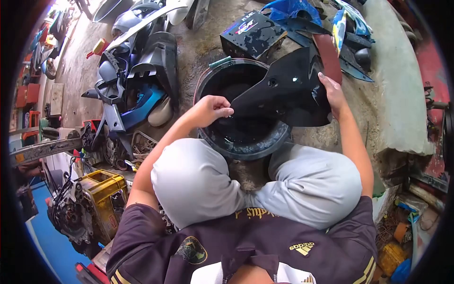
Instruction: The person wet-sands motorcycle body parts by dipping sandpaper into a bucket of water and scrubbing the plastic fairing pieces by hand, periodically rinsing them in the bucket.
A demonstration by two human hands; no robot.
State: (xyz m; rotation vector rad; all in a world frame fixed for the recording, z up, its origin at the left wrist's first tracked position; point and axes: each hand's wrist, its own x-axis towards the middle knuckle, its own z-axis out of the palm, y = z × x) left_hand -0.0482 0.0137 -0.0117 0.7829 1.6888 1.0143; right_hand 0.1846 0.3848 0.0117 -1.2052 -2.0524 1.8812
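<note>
A glossy black motorcycle fairing panel (288, 90), wet in places, is tilted over a round black tub (217, 147). My right hand (335, 96) grips the panel's right edge, thumb on top and the other fingers hidden beneath. My left hand (213, 111) is closed at the panel's narrow left tip, with thumb and forefinger pinching its edge. Dark water (241, 131) shows inside the tub below the panel. A reddish-brown strip (328, 57) lies just beyond my right hand; its kind is unclear.
A wet black box (253, 35) stands behind the tub. Blue plastic panels (295, 10) lie at the back right, and grey and black fairing parts (153, 61) pile up at left. An engine (73, 213) and a yellow crate (101, 184) sit at lower left. A concrete ledge (399, 94) runs along the right.
</note>
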